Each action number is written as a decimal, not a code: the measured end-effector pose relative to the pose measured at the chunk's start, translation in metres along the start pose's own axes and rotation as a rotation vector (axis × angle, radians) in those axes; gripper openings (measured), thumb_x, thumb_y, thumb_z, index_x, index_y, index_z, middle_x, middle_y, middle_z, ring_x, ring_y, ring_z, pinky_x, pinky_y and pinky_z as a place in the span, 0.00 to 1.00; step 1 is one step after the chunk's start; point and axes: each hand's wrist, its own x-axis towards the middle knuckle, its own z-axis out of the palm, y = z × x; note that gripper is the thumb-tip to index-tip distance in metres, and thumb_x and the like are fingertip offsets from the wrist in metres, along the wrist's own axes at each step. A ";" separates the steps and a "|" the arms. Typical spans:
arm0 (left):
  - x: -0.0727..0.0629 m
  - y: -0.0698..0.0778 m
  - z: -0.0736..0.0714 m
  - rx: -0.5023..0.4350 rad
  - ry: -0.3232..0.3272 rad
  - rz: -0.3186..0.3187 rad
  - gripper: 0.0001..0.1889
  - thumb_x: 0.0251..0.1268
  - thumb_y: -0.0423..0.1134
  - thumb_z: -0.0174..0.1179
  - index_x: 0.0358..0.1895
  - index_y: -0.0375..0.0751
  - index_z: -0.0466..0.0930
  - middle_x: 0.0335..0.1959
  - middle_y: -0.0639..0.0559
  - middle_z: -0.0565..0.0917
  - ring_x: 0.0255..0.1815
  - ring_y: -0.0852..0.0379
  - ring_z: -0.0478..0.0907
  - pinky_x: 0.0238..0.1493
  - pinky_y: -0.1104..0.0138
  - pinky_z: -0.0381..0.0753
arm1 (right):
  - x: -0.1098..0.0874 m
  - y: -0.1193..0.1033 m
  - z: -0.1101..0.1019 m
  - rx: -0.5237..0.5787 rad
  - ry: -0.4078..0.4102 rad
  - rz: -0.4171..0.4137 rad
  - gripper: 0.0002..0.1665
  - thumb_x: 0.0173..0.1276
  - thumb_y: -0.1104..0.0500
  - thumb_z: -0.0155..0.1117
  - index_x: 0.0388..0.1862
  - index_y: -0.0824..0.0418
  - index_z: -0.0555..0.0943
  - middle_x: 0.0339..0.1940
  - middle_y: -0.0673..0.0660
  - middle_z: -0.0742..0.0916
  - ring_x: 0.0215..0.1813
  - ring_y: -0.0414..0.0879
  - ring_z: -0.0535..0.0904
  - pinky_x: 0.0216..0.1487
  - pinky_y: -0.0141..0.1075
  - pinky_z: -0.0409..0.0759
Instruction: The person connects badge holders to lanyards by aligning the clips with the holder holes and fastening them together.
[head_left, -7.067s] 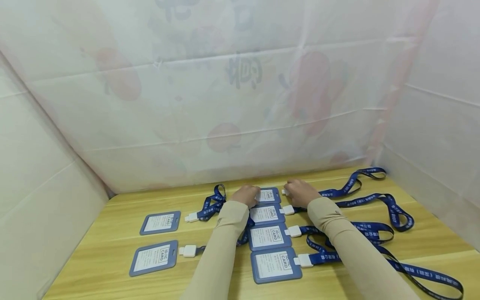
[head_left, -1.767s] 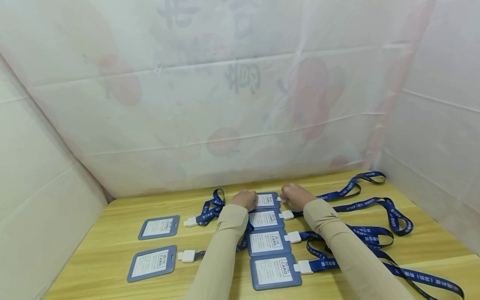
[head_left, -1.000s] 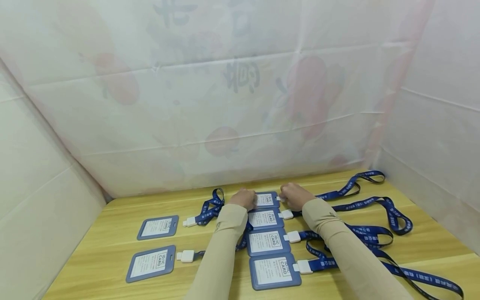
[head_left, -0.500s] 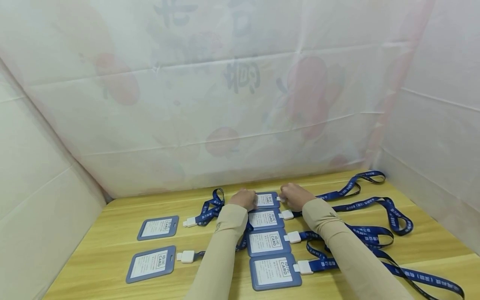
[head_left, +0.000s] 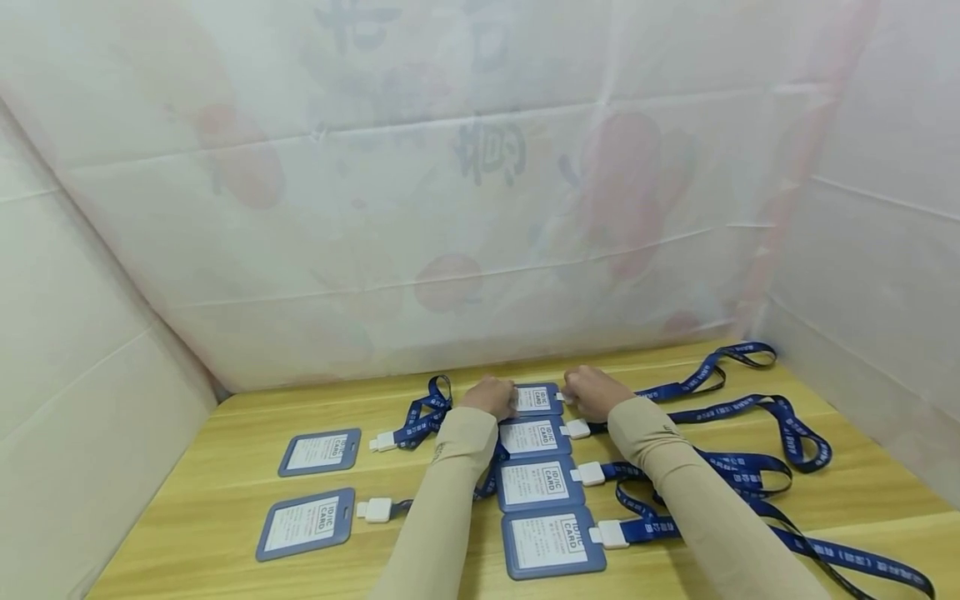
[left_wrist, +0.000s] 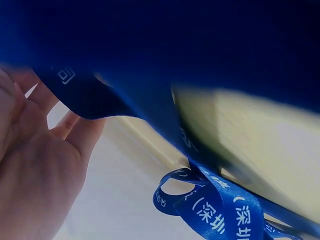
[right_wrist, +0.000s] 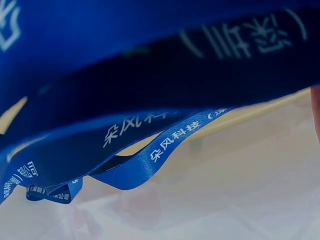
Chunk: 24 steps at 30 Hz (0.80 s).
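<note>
My left hand (head_left: 491,395) holds the left edge of the farthest blue ID card holder (head_left: 537,399), which heads a column of similar holders in the head view. At that holder's slotted right end, my right hand (head_left: 596,393) pinches a small white lanyard clip (head_left: 564,399). The clip's tip is right at the slot; my fingers cover the rest of it. From behind the right hand, its blue lanyard (head_left: 682,387) runs to the back right. In the left wrist view, blue lanyard straps (left_wrist: 225,195) pass before the left hand (left_wrist: 45,165). Straps (right_wrist: 150,160) fill most of the right wrist view.
Below lie several more card holders (head_left: 553,540) with white clips (head_left: 611,533) at their slots and lanyards trailing right. Two separate holders (head_left: 307,523) lie left, with clips (head_left: 378,510) just beside them. White sheeting (head_left: 375,250) walls in the wooden table (head_left: 210,500).
Compared with seven seconds ago, my right hand has moved left, bringing the clip from a small gap away to the far holder's slot. Over the last second both hands hardly move.
</note>
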 end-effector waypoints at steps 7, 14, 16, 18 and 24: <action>-0.001 0.001 -0.001 -0.019 -0.011 -0.023 0.15 0.62 0.42 0.72 0.51 0.43 0.88 0.44 0.50 0.88 0.46 0.54 0.82 0.48 0.64 0.83 | -0.001 -0.001 -0.001 0.007 0.011 0.000 0.11 0.57 0.79 0.65 0.29 0.67 0.88 0.26 0.55 0.83 0.30 0.47 0.80 0.29 0.33 0.79; -0.001 -0.001 -0.001 -0.010 -0.019 -0.018 0.14 0.63 0.43 0.72 0.50 0.44 0.88 0.44 0.50 0.87 0.48 0.53 0.83 0.49 0.63 0.84 | 0.001 0.000 0.000 -0.010 0.008 -0.009 0.10 0.56 0.78 0.66 0.31 0.67 0.89 0.27 0.56 0.83 0.30 0.48 0.81 0.29 0.34 0.80; -0.001 -0.002 -0.001 -0.003 -0.025 -0.028 0.14 0.63 0.43 0.71 0.51 0.45 0.88 0.44 0.50 0.87 0.48 0.53 0.83 0.48 0.63 0.84 | 0.003 -0.001 0.000 -0.007 0.004 -0.019 0.11 0.56 0.78 0.66 0.32 0.67 0.89 0.27 0.57 0.84 0.31 0.48 0.81 0.30 0.34 0.81; -0.001 -0.002 -0.001 0.003 -0.029 -0.027 0.14 0.64 0.43 0.71 0.50 0.45 0.88 0.44 0.51 0.87 0.46 0.54 0.82 0.47 0.64 0.84 | 0.003 -0.001 0.000 -0.008 -0.003 -0.020 0.11 0.56 0.78 0.66 0.33 0.67 0.89 0.28 0.57 0.84 0.31 0.49 0.82 0.31 0.35 0.81; -0.002 -0.003 -0.002 -0.011 -0.019 0.005 0.12 0.65 0.43 0.70 0.48 0.44 0.89 0.43 0.51 0.86 0.43 0.55 0.81 0.44 0.67 0.83 | 0.002 -0.004 -0.001 -0.006 -0.012 0.011 0.11 0.57 0.79 0.66 0.33 0.67 0.89 0.27 0.58 0.84 0.30 0.48 0.81 0.31 0.35 0.81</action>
